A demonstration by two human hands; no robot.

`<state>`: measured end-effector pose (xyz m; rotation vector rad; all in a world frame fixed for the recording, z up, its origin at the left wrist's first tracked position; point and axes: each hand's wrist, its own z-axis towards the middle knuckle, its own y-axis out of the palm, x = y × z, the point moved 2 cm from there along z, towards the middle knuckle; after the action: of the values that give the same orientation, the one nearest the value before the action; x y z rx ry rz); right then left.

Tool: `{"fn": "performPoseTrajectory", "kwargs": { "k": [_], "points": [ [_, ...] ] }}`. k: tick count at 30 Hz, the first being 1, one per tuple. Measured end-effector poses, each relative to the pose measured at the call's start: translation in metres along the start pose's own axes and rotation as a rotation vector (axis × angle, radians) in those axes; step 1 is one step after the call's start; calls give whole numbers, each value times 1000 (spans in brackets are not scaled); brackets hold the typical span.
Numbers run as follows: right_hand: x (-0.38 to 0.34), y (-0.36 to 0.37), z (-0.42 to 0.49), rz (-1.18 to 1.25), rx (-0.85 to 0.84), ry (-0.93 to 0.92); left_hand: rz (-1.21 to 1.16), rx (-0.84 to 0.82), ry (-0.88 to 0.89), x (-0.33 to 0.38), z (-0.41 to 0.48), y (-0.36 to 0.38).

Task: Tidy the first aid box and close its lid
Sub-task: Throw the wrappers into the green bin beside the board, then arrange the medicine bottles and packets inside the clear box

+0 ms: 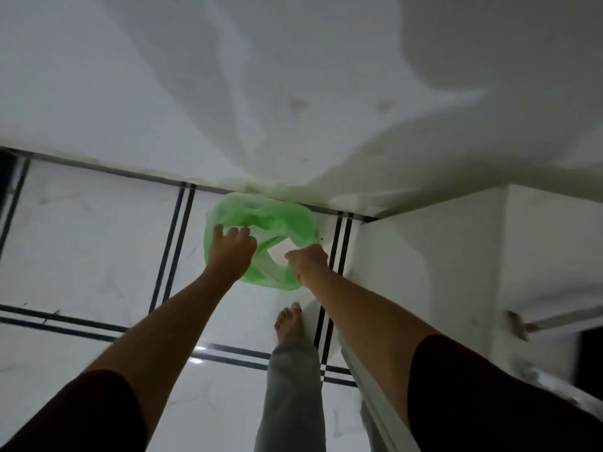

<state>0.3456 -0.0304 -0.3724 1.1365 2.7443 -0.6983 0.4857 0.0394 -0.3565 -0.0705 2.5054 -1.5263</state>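
A pale wall [228, 76] fills the upper half of the view, smooth and matt with a few faint smudges, meeting the floor along a dark seam. Below it the floor [91, 230] is glossy white marble-look tile, crossed by paired black inlay lines. At the right stands a white block [440, 249] with a rounded corner, its make unclear. No writing, brand or label can be read anywhere, and the first aid box does not show in this view.

Against the foot of the wall sits one green bag [277, 220], thin, translucent, crinkled plastic stretched over a rounded-square rim; something white lies inside it near the right hand, too blurred to name.

Two bare forearms reach down from dark maroon sleeves. The left hand [230, 251] rests on the near-left rim of the bag, fingers loosely spread and curled over the plastic. The right hand [308, 261] is closed in a pinch on the bag's edge at the near-right.

One bare foot [287, 321] stands on the tile below the bag, with a grey-green trouser leg [290, 393] above it
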Motion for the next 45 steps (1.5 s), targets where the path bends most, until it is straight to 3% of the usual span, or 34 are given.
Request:
{"fn": "performPoseTrajectory", "kwargs": {
  "k": [6,13,23,28,32,36,40,45],
  "points": [
    [14,28,40,-198,-31,-43,7,-239,-10,6,19,60],
    [31,-24,-30,-519,55,-378,-206,-115,-143,32,-28,2],
    [51,-211,-237,-612,275,-953,-334,383,-105,162,-140,-248],
    [116,-316,-308,-675,395,-1215,-289,588,23,245,-204,-330],
    [162,-395,-328,-635,431,-1277,-292,648,115,308,-231,-372],
    [193,-446,-331,-554,485,-1214,-321,549,158,349,-244,-391],
    [212,-466,-329,-510,454,-1122,-316,418,165,370,-250,-393],
    [217,-478,-330,-353,525,-1152,-361,397,166,362,-236,-390]
  ]
}}
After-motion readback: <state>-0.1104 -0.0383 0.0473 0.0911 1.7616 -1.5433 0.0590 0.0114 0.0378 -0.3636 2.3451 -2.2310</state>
